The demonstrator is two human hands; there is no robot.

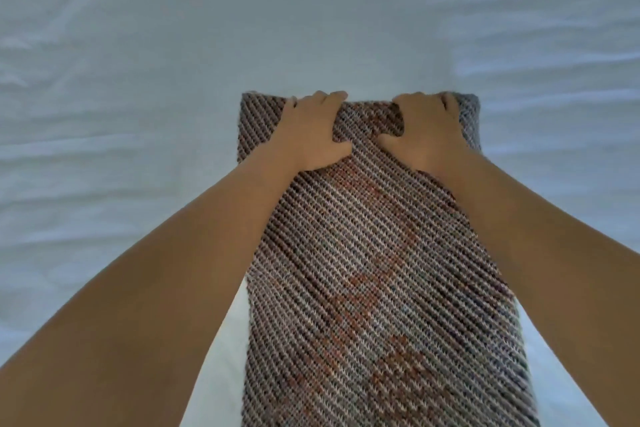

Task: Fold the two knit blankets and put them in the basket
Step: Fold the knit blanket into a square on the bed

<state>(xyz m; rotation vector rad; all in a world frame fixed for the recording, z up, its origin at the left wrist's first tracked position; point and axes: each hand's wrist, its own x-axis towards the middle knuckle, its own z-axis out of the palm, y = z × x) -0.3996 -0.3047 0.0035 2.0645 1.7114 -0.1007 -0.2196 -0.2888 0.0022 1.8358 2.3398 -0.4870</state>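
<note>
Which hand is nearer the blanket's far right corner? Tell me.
Right. The right hand grips the far edge beside that corner of the blanket; the left hand grips nearer the far left corner.

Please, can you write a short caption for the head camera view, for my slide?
Both hands, left and right, grip the far end of a knit blanket on a white sheet.

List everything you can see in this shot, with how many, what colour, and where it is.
Grey-brown diagonal-ribbed knit blanket with rust-orange patches: one, folded into a long strip, running from the bottom edge up to the middle of the view.
White wrinkled sheet: one, covering the whole surface under and around the blanket.
Basket: none in view.
Second blanket: none in view.
Left hand: one, bare, gripping the blanket's far end, left side.
Right hand: one, bare, gripping the far end, right side.
</note>
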